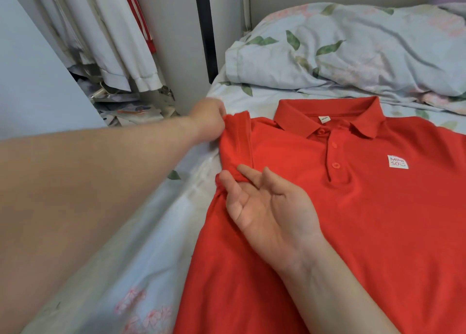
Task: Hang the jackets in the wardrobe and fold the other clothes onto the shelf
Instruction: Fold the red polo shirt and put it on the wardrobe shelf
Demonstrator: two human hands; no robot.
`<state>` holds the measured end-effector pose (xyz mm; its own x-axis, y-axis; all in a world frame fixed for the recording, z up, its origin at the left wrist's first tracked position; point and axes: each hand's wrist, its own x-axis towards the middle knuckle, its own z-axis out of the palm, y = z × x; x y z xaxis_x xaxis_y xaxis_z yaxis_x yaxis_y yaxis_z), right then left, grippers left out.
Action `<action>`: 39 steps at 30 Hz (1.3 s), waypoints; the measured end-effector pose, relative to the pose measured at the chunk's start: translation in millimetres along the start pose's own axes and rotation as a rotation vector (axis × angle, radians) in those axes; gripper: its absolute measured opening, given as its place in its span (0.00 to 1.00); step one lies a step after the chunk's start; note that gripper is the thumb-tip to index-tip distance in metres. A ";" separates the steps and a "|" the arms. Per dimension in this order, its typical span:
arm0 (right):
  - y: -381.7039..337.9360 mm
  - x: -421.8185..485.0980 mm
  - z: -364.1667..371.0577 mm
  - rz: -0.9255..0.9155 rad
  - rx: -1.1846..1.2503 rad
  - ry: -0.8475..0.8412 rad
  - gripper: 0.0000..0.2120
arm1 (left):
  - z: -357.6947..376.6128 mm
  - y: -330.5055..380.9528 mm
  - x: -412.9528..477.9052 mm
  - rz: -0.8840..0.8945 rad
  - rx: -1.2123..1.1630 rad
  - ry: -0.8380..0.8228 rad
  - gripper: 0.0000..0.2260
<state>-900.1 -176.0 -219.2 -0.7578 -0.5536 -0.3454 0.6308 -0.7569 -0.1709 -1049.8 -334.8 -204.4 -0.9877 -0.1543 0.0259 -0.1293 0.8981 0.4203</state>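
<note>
Red polo shirt (353,220): hem and other sleeve out of view.

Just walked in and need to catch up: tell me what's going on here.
A person is folding a red polo shirt laid face up on a floral bedsheet. The left grip, a bare hand, holds the top of one sleeve, and the right grip, palm up, pinches that sleeve lower down. The sleeve is turned in over the chest; the body lies flat, unfolded. Pale clothes hang beside the bed.
</note>
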 end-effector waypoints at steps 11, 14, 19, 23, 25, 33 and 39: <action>-5.1 -5.6 -5.3 -0.422 -1.175 0.399 0.12 | 39.0 -1.4 -103.4 -0.005 -0.489 0.282 0.17; -21.4 -4.3 -15.2 -0.670 -1.544 0.550 0.18 | 58.9 2.9 -126.3 0.250 -0.061 0.084 0.22; -45.5 6.9 -32.3 -0.538 -1.337 0.571 0.14 | 65.3 0.6 -129.1 0.277 0.139 0.058 0.24; -59.8 -16.1 -22.1 -0.297 -0.959 0.372 0.17 | 59.6 3.6 -129.3 0.242 0.161 0.009 0.24; -80.0 -46.2 -26.7 -0.217 -0.825 0.288 0.16 | 56.0 -0.4 -128.9 0.222 0.178 0.010 0.25; -224.7 -197.7 -103.3 -0.987 -1.582 1.010 0.11 | 69.3 -11.3 -122.1 0.201 0.175 -0.017 0.26; -252.4 -197.3 -133.8 -1.052 -1.403 1.205 0.16 | 94.9 -61.0 -94.4 0.127 0.184 -0.047 0.27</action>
<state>-887.5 170.7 -231.4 -0.7311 0.6680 0.1387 0.2548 0.4559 -0.8528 -957.0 -336.0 -318.5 -0.9995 -0.0200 0.0236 -0.0137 0.9699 0.2433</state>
